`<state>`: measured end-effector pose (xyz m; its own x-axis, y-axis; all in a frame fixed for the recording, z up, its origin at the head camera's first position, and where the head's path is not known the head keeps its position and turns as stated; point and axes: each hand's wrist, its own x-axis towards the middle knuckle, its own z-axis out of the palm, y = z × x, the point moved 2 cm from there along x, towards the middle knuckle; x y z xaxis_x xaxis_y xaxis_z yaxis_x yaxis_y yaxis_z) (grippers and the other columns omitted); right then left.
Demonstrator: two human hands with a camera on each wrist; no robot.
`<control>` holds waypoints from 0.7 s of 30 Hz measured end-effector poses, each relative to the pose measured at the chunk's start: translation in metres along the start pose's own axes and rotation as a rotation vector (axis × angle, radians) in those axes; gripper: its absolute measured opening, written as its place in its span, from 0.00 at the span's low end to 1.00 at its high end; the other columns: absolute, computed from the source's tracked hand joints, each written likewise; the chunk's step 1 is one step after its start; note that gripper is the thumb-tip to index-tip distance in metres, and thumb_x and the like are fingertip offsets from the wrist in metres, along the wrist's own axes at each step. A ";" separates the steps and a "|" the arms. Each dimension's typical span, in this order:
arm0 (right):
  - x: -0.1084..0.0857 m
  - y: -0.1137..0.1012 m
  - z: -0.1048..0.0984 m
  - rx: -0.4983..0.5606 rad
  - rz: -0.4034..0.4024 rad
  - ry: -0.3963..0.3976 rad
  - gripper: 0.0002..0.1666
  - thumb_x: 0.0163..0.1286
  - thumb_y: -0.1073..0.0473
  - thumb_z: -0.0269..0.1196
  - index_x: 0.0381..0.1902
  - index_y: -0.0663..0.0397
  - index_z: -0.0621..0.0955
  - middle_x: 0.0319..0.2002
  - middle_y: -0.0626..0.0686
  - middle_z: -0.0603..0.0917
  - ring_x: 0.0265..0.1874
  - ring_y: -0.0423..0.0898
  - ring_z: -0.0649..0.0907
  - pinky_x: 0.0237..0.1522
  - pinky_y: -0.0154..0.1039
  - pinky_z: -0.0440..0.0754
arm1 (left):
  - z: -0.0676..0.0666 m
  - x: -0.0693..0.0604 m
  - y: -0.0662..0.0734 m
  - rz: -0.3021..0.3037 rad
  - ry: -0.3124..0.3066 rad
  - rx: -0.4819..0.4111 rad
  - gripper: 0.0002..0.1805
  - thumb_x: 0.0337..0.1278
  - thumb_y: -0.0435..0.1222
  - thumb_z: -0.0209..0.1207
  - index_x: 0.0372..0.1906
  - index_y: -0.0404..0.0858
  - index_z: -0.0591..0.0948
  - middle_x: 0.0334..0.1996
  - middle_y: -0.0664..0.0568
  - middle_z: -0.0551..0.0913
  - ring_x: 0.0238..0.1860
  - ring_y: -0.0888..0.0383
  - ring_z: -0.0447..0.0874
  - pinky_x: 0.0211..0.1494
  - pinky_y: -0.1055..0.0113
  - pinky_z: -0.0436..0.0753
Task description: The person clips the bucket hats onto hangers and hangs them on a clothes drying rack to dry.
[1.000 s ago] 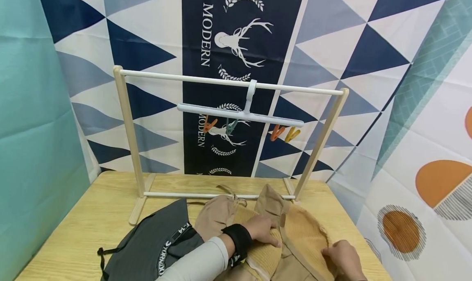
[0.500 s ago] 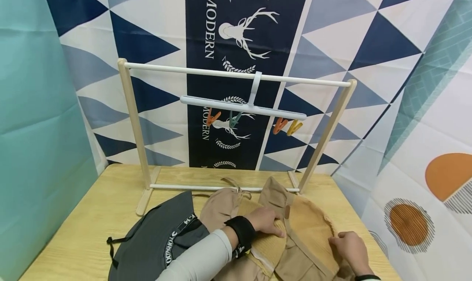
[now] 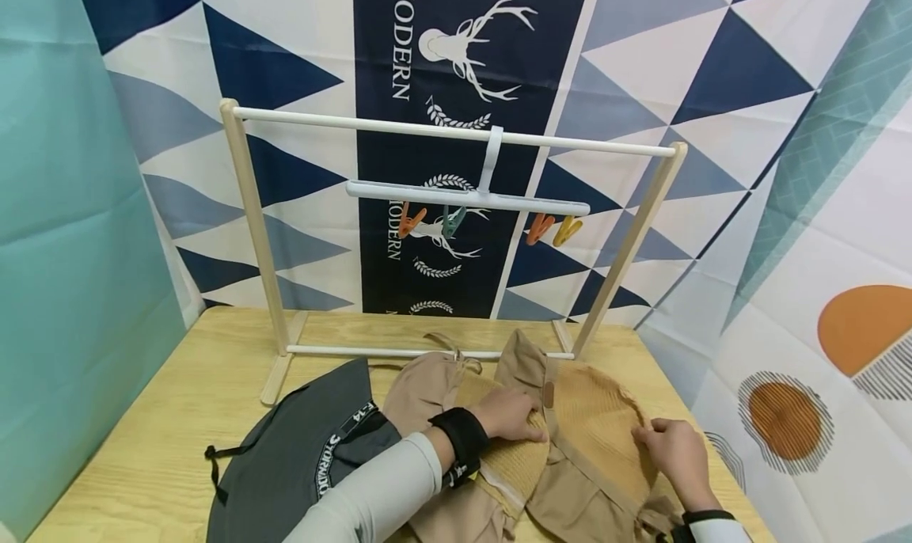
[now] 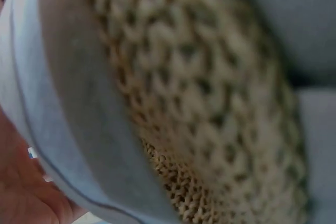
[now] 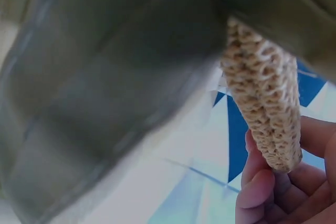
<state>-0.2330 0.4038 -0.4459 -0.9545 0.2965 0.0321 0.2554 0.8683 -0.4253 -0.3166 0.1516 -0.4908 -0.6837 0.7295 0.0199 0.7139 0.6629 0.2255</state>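
Note:
Two tan sun hats with woven straw-yellow crowns lie side by side at the table's front. My left hand (image 3: 504,414) reaches across the left sun hat (image 3: 523,468) and grips its woven crown; part of the fingers is hidden. At the outer edge of the right sun hat (image 3: 587,404), my right hand (image 3: 673,452) pinches the woven crown between thumb and fingers. In the right wrist view, that woven edge (image 5: 268,103) stands between the fingertips. A dark grey hat (image 3: 285,456) with a lettered band lies left of my left forearm.
Behind the hats stands a wooden rack (image 3: 249,203) with white rods. A pale blue hanger (image 3: 427,192) hangs from its top rod, with orange, green and yellow clips beneath. Patterned cloth walls surround the table (image 3: 157,424).
My right hand moves slightly up and away, drawing the right hat's edge with it. The left hand keeps about the same place on its hat. The head view tilts down a little.

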 end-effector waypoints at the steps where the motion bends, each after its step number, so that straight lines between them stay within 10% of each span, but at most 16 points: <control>1: 0.000 -0.002 -0.002 0.003 -0.009 0.007 0.28 0.62 0.54 0.65 0.49 0.76 0.81 0.48 0.74 0.81 0.47 0.71 0.80 0.43 0.58 0.80 | -0.002 0.000 0.000 0.000 0.009 0.004 0.27 0.59 0.60 0.58 0.57 0.50 0.81 0.50 0.56 0.83 0.50 0.61 0.82 0.49 0.70 0.79; 11: -0.004 -0.020 -0.016 0.022 -0.058 0.030 0.26 0.66 0.55 0.63 0.50 0.76 0.80 0.50 0.74 0.80 0.47 0.71 0.81 0.41 0.58 0.81 | -0.010 -0.001 -0.002 -0.043 0.088 -0.092 0.10 0.61 0.50 0.62 0.41 0.50 0.85 0.29 0.58 0.81 0.27 0.64 0.74 0.30 0.74 0.68; 18: -0.006 -0.034 -0.024 0.025 -0.127 0.100 0.24 0.66 0.56 0.63 0.48 0.77 0.81 0.47 0.74 0.82 0.45 0.71 0.81 0.41 0.58 0.81 | -0.015 0.000 -0.006 -0.076 0.120 -0.115 0.13 0.62 0.48 0.62 0.47 0.48 0.85 0.40 0.57 0.86 0.36 0.63 0.82 0.35 0.73 0.77; 21: -0.003 -0.044 -0.029 0.041 -0.159 0.127 0.16 0.65 0.59 0.64 0.31 0.72 0.84 0.25 0.68 0.83 0.25 0.60 0.82 0.27 0.46 0.79 | -0.022 0.000 -0.007 -0.086 0.176 -0.142 0.13 0.64 0.44 0.60 0.49 0.45 0.85 0.44 0.54 0.86 0.42 0.60 0.84 0.40 0.70 0.80</control>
<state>-0.2373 0.3760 -0.4014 -0.9545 0.2074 0.2142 0.0946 0.8920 -0.4419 -0.3249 0.1427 -0.4705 -0.7654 0.6230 0.1612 0.6323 0.6816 0.3681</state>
